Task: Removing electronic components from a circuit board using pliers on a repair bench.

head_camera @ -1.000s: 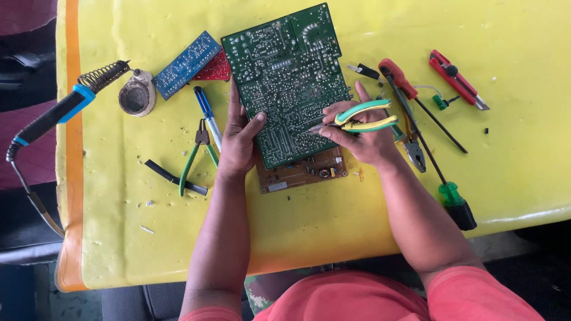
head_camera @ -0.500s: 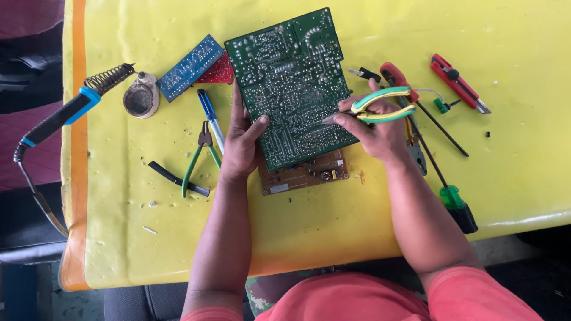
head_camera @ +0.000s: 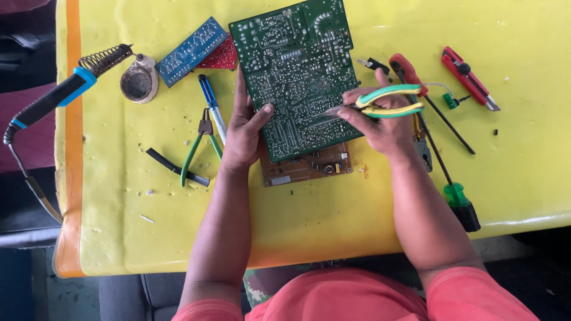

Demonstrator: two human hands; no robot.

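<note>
Head view, left hand [head_camera: 242,135] grip clamped on green circuit board [head_camera: 295,77], right hand [head_camera: 383,122] clasping green-handled pliers [head_camera: 380,102]

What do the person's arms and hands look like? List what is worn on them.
Both arms are bare from the short coral-red sleeves down to the fingers. The left hand and the right hand wear no gloves, and no watch, ring or bracelet shows on either wrist or hand. The sleeves belong to a plain coral-red shirt with no visible markings.
</note>
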